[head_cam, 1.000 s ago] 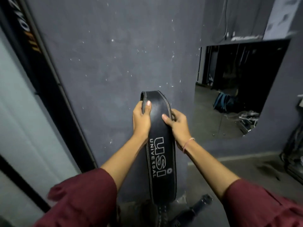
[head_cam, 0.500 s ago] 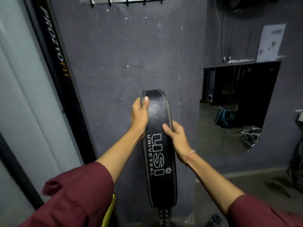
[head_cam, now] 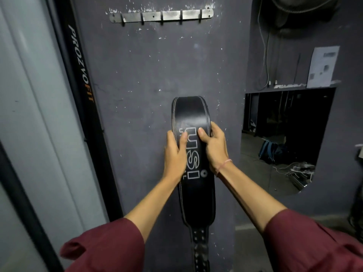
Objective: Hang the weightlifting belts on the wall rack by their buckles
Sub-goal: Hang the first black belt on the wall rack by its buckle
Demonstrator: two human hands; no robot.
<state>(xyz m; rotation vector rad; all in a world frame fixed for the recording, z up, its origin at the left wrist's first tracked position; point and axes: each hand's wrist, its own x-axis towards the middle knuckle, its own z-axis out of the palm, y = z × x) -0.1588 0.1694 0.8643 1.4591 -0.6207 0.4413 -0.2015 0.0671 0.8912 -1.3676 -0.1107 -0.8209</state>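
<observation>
A black leather weightlifting belt (head_cam: 191,114) with white lettering hangs folded over in front of the grey wall; its narrow strap end with holes dangles at the bottom. My left hand (head_cam: 174,152) grips its left edge, thumb on the front. My right hand (head_cam: 213,146) grips the right edge at about the same height. The buckle is hidden behind the fold. High on the wall is a metal rack (head_cam: 161,15) with several bare hooks, well above the belt's top.
A black post (head_cam: 82,91) with lettering runs along the wall's left edge beside a pale panel. To the right a wall opening (head_cam: 284,138) shows a dark room with a bag on its floor. A paper sheet (head_cam: 323,65) and cables hang above it.
The view has tilted up, so the hook rack now shows fully. The belt's fold has risen above my hands; both hands now hold it lower, over the lettering.
</observation>
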